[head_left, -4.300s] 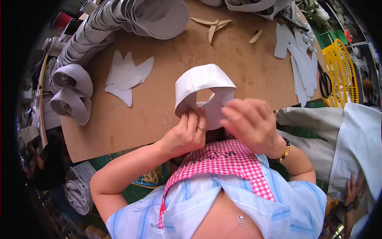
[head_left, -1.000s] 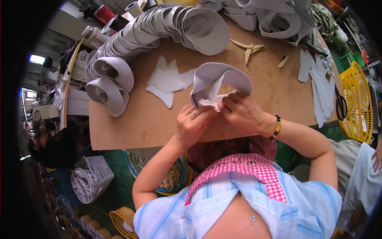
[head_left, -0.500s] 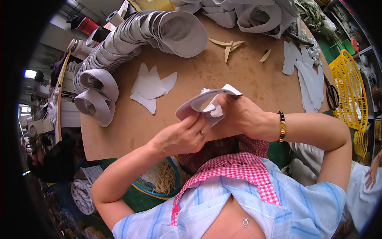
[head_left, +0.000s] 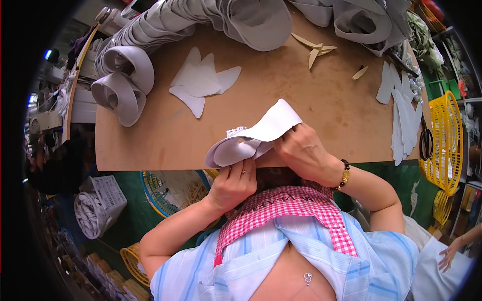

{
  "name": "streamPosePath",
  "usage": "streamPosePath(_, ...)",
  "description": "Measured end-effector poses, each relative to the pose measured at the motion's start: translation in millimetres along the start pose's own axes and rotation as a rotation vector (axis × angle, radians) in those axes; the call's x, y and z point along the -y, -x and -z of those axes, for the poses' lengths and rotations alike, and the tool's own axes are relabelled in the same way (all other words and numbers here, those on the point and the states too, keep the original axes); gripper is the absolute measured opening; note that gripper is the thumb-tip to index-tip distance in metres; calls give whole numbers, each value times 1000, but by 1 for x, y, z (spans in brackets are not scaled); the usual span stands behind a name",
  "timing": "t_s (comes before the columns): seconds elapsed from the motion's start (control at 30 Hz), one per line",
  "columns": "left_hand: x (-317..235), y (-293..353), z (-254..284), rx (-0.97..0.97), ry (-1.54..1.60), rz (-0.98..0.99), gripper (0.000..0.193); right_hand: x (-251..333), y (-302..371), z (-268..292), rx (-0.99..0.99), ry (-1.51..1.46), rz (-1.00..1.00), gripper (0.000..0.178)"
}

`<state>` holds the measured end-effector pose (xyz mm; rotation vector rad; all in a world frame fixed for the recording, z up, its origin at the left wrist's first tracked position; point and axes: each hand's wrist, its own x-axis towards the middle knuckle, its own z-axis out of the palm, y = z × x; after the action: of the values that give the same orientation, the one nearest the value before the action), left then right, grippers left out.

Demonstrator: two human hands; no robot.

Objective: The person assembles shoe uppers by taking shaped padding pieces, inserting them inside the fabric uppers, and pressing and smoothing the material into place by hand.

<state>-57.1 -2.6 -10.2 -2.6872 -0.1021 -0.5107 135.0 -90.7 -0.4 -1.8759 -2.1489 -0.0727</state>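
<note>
A pale grey-white shoe upper (head_left: 273,122) is held between my hands over the table's near edge. A small white beaded trim (head_left: 235,131) shows along its far left side. My left hand (head_left: 233,183) pinches the rounded lower left end from below, fingertips against it. My right hand (head_left: 307,153) is closed on the right end, with its fingertips tucked under the material and partly hidden. Beyond it lie several flat white pointed pieces (head_left: 205,76) on the brown table (head_left: 281,75).
Nested grey-white uppers (head_left: 165,22) curve along the far left; more (head_left: 361,25) stand far right. Beige slivers (head_left: 315,49), long white strips (head_left: 399,118) and black scissors (head_left: 426,144) lie rightward. Yellow basket (head_left: 444,140) hangs beside the table. Another person's hand (head_left: 449,255) shows lower right.
My view has shifted, so the table sits higher in it. The upper has turned, its smooth right end now raised and spread out. Both hands keep hold of it.
</note>
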Motion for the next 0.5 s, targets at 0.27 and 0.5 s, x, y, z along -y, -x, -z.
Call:
streamPosePath(0.27, -1, 8, -7, -16, -14, 106, 22, -2, 0, -17, -152, -204, 48, 35)
streamPosePath(0.5, -10, 2, -8, 25, -51, 249, 29, 6, 1, -18, -106, -152, 30, 44)
